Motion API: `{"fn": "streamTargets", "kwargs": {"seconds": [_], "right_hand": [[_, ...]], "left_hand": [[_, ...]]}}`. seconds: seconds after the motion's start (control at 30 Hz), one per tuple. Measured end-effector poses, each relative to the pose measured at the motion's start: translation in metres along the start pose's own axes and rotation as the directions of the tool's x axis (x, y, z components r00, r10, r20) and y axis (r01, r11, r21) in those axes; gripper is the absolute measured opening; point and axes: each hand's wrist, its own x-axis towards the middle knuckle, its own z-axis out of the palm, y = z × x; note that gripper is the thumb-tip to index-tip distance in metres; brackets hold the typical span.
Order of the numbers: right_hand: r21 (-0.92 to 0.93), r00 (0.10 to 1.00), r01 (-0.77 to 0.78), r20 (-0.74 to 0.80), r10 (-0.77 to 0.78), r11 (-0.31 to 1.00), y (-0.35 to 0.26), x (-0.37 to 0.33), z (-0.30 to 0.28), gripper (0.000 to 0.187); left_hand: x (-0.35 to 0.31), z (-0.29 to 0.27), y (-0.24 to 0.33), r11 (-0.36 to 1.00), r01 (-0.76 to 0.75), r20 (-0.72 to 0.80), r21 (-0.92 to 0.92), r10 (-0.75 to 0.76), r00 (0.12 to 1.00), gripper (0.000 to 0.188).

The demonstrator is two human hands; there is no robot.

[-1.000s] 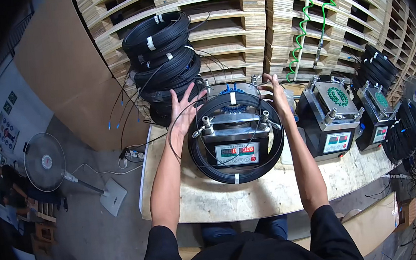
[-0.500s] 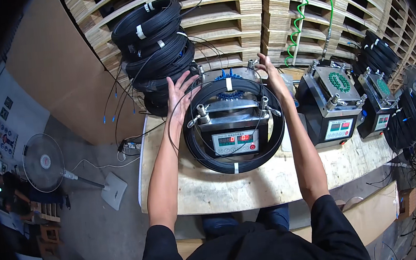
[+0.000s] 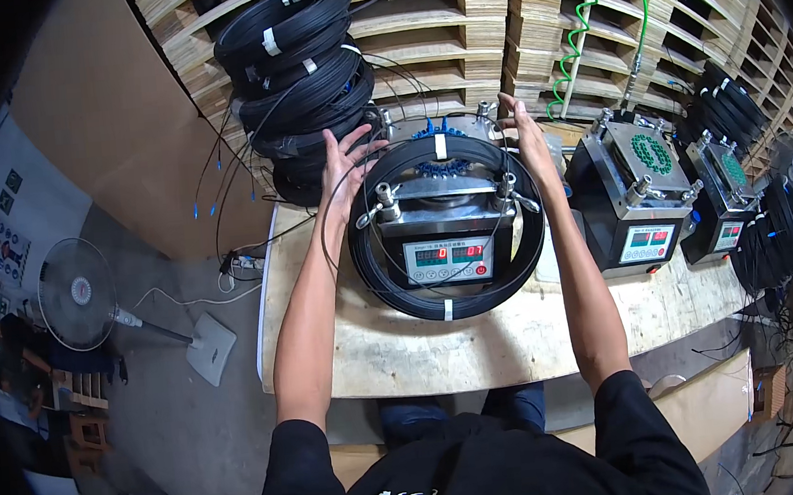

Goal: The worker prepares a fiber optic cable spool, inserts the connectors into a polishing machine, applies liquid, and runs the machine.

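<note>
Both hands rest, fingers spread open, on the large black cable coil (image 3: 390,276) ringing a grey metal machine (image 3: 448,243) near the wooden tabletop's (image 3: 480,339) far edge. The left hand (image 3: 347,167) touches its far-left arc, the right hand (image 3: 529,142) its far-right arc.

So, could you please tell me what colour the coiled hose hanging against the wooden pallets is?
The coiled hose is bright green, seen clearly in the head view.

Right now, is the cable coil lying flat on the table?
No. The coil is looped around the machine, with both hands at its far side.
</note>
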Motion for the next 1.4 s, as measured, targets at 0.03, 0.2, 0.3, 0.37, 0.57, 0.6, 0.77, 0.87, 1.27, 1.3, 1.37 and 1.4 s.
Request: {"fn": "streamTargets", "kwargs": {"seconds": [0.03, 0.2, 0.3, 0.37, 0.57, 0.6, 0.77, 0.87, 1.27, 1.3, 1.37, 1.4], "right_hand": [[0.102, 0.990, -0.136, 0.053, 0.131, 0.985, -0.005, -0.001, -0.003, 0.077], [0.154, 0.986, -0.111, 0.138, 0.090, 0.982, 0.008, 0.015, -0.005, 0.075], [0.043, 0.991, -0.057, 0.122, 0.051, 0.997, 0.002, 0.012, -0.002, 0.073], [-0.069, 0.997, 0.036, 0.071, -0.031, 0.997, 0.001, 0.009, -0.005, 0.069], [0.014, 0.998, 0.031, 0.046, -0.032, 0.999, 0.010, 0.009, 0.000, 0.058], [0.033, 0.999, 0.019, 0.039, -0.021, 0.999, 0.013, 0.008, 0.005, 0.058], [0.057, 1.000, 0.017, -0.006, -0.017, 0.998, 0.022, 0.006, -0.009, 0.057], [0.075, 1.000, -0.005, 0.029, 0.003, 0.997, 0.005, -0.002, -0.004, 0.058], [0.136, 0.990, -0.126, -0.052, 0.134, 0.983, -0.007, -0.009, -0.005, 0.067], [0.138, 0.990, -0.124, -0.053, 0.133, 0.983, -0.004, -0.007, -0.005, 0.067], [0.059, 0.996, -0.084, -0.014, 0.085, 0.995, 0.004, -0.002, -0.009, 0.065], [0.056, 0.996, -0.085, -0.019, 0.086, 0.995, 0.008, -0.001, -0.013, 0.065]], "left_hand": [[0.001, 0.002, -0.002, 0.999, -0.024, -0.018, 0.030, 0.025, 1.000, 0.083], [0.010, 0.005, -0.007, 0.986, -0.098, -0.005, 0.133, 0.100, 0.995, 0.056], [0.005, 0.005, -0.002, 0.978, -0.097, 0.049, 0.187, 0.089, 0.995, 0.051], [0.003, 0.015, 0.001, 0.980, -0.072, 0.082, 0.184, 0.058, 0.995, 0.050], [0.002, 0.015, 0.000, 0.949, -0.134, 0.116, 0.285, 0.104, 0.988, 0.046], [0.003, 0.007, 0.000, 0.946, -0.136, 0.126, 0.295, 0.103, 0.987, 0.044], [0.006, 0.011, -0.008, 0.961, -0.114, 0.004, 0.252, 0.117, 0.993, 0.041], [0.005, 0.003, -0.007, 0.957, -0.104, -0.042, 0.271, 0.119, 0.992, 0.044], [-0.002, 0.020, 0.004, 0.968, -0.077, 0.077, 0.237, 0.061, 0.995, 0.048], [-0.002, 0.020, 0.004, 0.966, -0.097, 0.077, 0.239, 0.081, 0.994, 0.048], [-0.001, 0.022, 0.002, 0.964, -0.101, 0.066, 0.247, 0.087, 0.994, 0.048], [0.001, 0.023, 0.001, 0.961, -0.105, 0.053, 0.254, 0.095, 0.994, 0.048]]}}
